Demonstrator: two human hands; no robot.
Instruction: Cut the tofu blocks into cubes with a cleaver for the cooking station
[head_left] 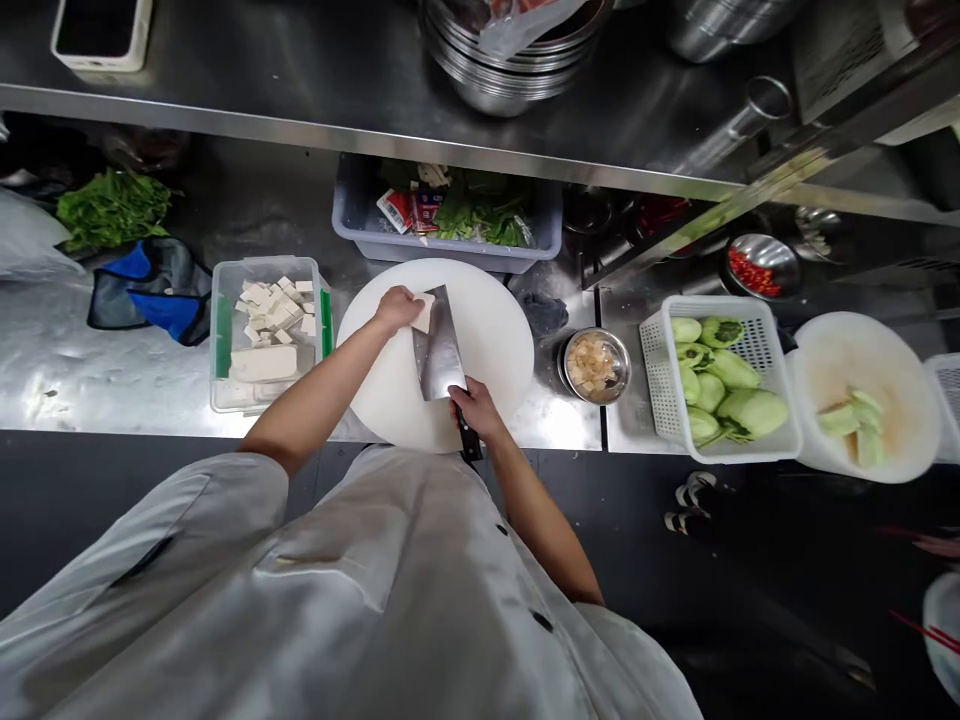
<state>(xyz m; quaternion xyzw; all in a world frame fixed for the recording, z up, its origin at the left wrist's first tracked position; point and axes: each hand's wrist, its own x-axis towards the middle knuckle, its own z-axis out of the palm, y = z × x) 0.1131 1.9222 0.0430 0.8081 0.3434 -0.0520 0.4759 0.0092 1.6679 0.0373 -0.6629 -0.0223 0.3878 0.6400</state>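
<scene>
My right hand (478, 408) is wrapped round the black handle of a cleaver (441, 350). Its broad blade lies flat-looking over a round white cutting board (495, 330), pointing away from me. At the blade's upper left edge, my left hand (397, 309) grips a white block of tofu (424, 312), which touches or overlaps the blade; exactly how, I cannot tell. Left of the board stands a clear plastic container (225, 385) with green sides. Inside it are cut tofu cubes (274, 308) and a larger uncut tofu block (262, 364).
Behind the board sits a grey bin (450, 250) with greens and packets, under a steel shelf (300, 130). To the right are a metal bowl (624, 372) of pale pieces, a white basket (787, 440) of green vegetables and another round board (911, 390). A blue-black cloth item (161, 290) lies left.
</scene>
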